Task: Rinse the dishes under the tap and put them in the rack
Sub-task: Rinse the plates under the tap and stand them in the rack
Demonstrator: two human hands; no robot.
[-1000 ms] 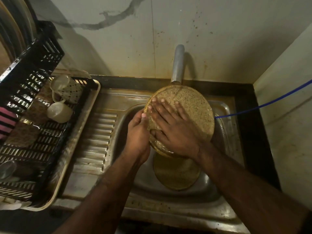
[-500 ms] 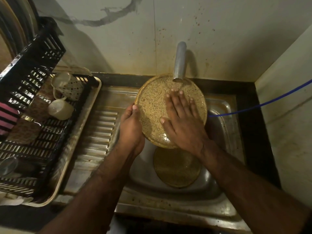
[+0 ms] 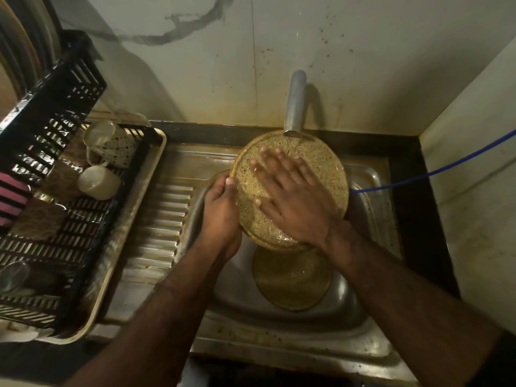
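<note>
Here the speckled plate (image 3: 315, 163) is tilted over the sink (image 3: 371, 191) directly under the tap (image 3: 294, 104), with water running across its face. The left hand (image 3: 222, 216) grips its left rim, thumb on the edge, while the right hand (image 3: 293, 199) lies flat on it with fingers spread. A second plate (image 3: 291, 280) rests in the basin below, and the black rack (image 3: 92, 208) at left holds two cups (image 3: 99, 182).

Sink (image 3: 371, 191) at centre, tap (image 3: 294, 103) at its back edge. Plate (image 3: 321, 163) held tilted under tap, above a second plate (image 3: 291, 280) lying in the basin. Draining board (image 3: 159, 219) left of basin; rack (image 3: 69, 219) at far left on a tray (image 3: 122, 247), two cups (image 3: 97, 182) in its back part.
</note>
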